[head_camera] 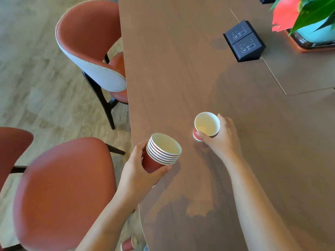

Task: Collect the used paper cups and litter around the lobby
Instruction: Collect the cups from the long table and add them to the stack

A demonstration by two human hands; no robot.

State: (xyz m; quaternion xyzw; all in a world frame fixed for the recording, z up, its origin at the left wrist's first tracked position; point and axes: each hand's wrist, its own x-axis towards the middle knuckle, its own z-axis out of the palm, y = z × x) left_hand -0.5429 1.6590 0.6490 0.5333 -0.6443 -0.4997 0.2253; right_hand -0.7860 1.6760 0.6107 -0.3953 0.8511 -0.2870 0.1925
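Left grip (139,171): cup stack (163,153); right grip (223,140): cup (206,124); wood table (181,69), chairs (63,192).

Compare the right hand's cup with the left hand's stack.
The single cup is one cup; the stack is several nested, rims layered. The right hand grips the single cup, the left hand the stack. The single cup is farther in over the table; the stack is near its edge. Both: red outside, white inside.
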